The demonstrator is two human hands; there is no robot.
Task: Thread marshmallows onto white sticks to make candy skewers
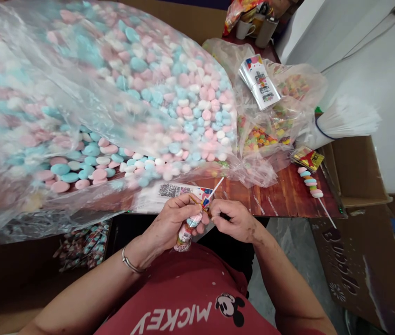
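A huge clear plastic bag of pastel candy discs (89, 107), pink, blue and white, sprawls over most of the wooden table (288, 195) and takes up the whole left of the view. To its right a smaller clear bag of brighter mixed sweets (270, 135) slumps, with a stack of printed label cards (259, 82) lying on it, and beyond that a bundle of white sticks (344, 122) bound with a band. A cardboard box (358, 172) stands against the table's right edge. A finished candy skewer (311, 184) lies near the table's right edge, unwrapped, beside a small yellow packet (307, 158). Close to the body, the left hand (172, 225) is curled around a wrapped candy stick (192, 225), fingers closed on the sleeve, its white stick poking up towards the table. The right hand (235, 218) meets it at the top of the sleeve, thumb and forefinger pinched together on what looks like a thin gold tie. I would judge the work to be at the sealing of the sleeve round the stick; twisting that tie tight calls for the left hand to keep the sleeve steady while the right turns. The tie itself is tiny and half hidden by the fingers, so I cannot tell how far round it is. The cups (253, 25) at the far edge are cut off, and the heap under the table at the left is too dim to name.
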